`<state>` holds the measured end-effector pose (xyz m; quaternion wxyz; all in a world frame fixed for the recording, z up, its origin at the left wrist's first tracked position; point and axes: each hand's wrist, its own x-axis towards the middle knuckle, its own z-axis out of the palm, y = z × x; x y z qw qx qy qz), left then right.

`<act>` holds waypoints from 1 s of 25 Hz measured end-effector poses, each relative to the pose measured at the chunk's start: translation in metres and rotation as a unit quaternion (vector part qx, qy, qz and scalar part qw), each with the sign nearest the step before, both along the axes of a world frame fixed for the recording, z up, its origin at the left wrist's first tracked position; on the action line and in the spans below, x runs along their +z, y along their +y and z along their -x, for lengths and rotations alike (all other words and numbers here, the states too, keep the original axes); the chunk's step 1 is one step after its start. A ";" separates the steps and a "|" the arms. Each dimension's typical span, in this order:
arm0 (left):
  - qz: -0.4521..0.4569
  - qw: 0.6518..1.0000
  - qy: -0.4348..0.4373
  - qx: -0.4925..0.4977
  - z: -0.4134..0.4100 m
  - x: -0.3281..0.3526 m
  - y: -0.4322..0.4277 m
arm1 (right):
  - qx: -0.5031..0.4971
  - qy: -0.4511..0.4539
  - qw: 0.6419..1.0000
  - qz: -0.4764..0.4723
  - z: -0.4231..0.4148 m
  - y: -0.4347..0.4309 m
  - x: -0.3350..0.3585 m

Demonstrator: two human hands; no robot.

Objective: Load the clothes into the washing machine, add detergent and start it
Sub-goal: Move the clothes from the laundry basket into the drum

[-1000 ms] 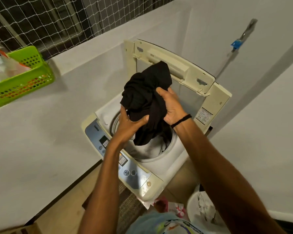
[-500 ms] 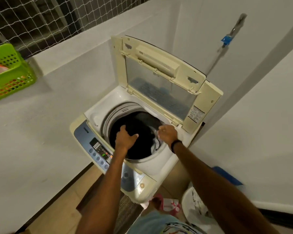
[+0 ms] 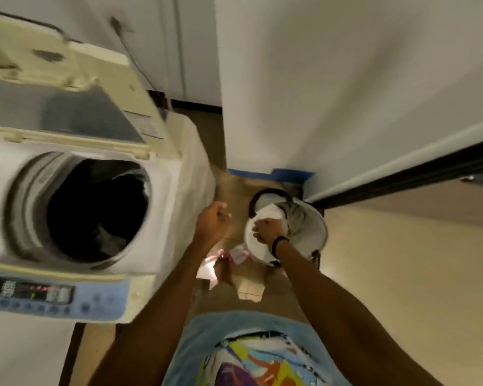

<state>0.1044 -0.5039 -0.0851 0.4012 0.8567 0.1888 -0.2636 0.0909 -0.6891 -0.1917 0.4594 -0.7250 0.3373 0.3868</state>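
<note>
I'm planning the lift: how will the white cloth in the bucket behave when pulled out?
The white cloth bunches in folds under the right hand, so probably floppy and will drape. One hand grips it, so likely light. It may drag against the bucket rim.

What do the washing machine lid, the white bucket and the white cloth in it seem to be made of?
Lid: likely plastic, yellowed cream frame round a smooth see-through panel. White bucket: probably plastic, smooth thin wall, slightly glossy. White cloth, gripped by the right hand: soft matte fabric, it creases. Blur leaves details open.
</note>
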 end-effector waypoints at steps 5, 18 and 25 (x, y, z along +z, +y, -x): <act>-0.020 0.982 0.134 -0.131 -0.019 -0.121 -0.074 | -0.067 0.092 0.993 0.011 0.020 -0.090 -0.097; 0.039 0.990 0.107 -0.083 -0.020 -0.482 -0.192 | 0.429 0.084 0.884 0.166 -0.084 -0.151 -0.509; 0.052 0.988 0.148 -0.006 -0.001 -0.496 -0.165 | 0.340 -0.109 0.893 0.276 -0.057 -0.126 -0.498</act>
